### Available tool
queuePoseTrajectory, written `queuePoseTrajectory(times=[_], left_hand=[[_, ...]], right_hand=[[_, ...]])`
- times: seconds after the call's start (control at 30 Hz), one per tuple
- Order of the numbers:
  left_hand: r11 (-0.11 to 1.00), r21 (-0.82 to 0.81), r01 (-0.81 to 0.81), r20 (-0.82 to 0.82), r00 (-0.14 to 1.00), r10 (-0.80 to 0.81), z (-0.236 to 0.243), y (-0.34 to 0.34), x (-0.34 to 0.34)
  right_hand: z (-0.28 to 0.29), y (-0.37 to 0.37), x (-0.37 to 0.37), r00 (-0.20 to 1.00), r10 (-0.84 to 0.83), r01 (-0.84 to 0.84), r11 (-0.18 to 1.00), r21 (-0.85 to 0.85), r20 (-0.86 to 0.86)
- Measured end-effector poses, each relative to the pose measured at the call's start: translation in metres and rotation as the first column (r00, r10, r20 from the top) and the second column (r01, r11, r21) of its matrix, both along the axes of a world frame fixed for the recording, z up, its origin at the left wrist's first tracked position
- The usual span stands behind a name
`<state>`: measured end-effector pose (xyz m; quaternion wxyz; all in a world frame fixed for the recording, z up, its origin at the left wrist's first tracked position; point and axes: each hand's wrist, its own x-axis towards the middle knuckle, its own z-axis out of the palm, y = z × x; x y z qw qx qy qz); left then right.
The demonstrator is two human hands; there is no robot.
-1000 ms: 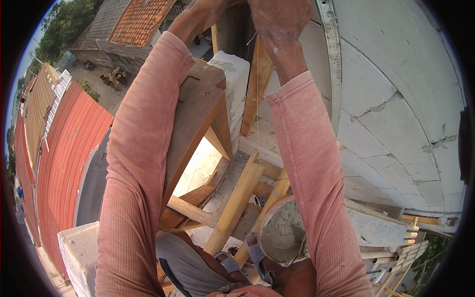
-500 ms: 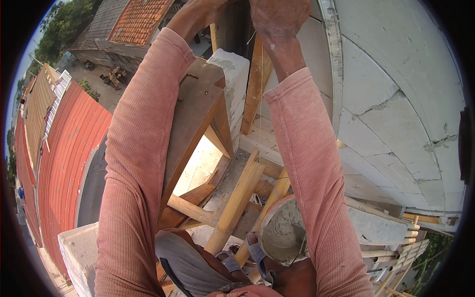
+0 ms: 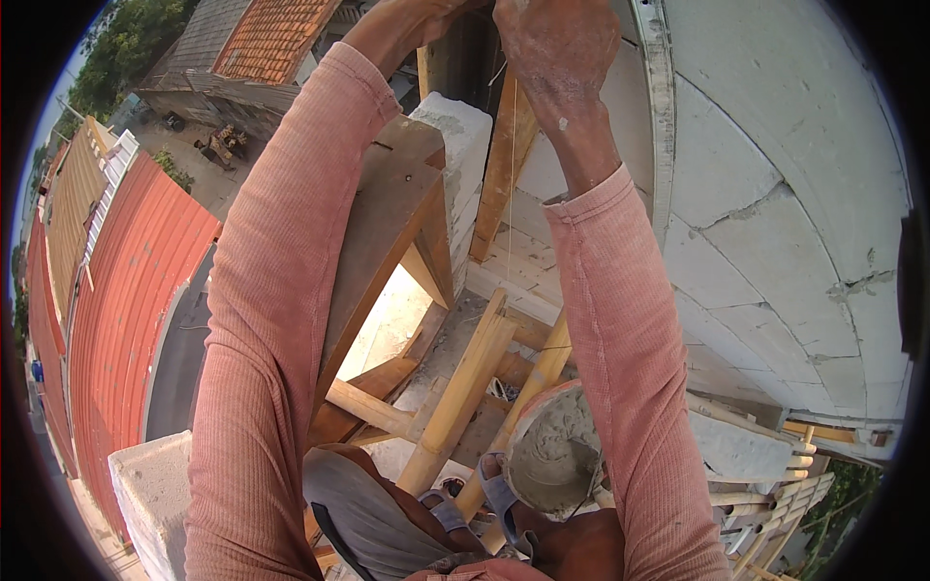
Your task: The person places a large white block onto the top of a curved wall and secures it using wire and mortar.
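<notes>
Both arms, in pink ribbed sleeves, stretch up to the top edge of the view. My left hand is cut off by that edge, its fingers mostly out of sight. Close beside it, my right hand shows its back, specked with pale mortar, and looks closed; whatever it holds is hidden. A thin string hangs down just below the hands, in front of a wooden plank. Under my left wrist stand a white block column and a brown wooden board frame.
A bucket of wet mortar sits by my sandaled feet, among bamboo poles. A grey block wall rises on the right. At lower left is a pale block, with red metal roofing beyond it.
My right hand and forearm have shifted slightly right and down in the view. The left hand has moved a little right. The bucket and frame stay in place.
</notes>
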<state>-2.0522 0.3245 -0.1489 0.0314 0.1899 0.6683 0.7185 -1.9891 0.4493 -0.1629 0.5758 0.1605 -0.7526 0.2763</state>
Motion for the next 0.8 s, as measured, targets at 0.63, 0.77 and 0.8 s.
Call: queuePoseTrajectory(times=[0.63,0.77,0.8], left_hand=[[0.742,-0.152,-0.653,-0.734,0.577,0.358,-0.017,0.014,0.002],[0.926,0.049,-0.375,-0.403,0.841,0.362,-0.019,0.017,-0.009],[0.941,0.070,-0.331,-0.406,0.853,0.330,-0.020,0.016,-0.010]], right_hand=[[-0.056,0.054,0.043,0.910,0.260,-0.272,0.962,-0.009,0.324],[-0.062,0.055,0.073,0.800,0.413,-0.360,0.911,-0.201,0.436],[-0.065,0.057,0.077,0.778,0.434,-0.374,0.901,-0.218,0.455]])
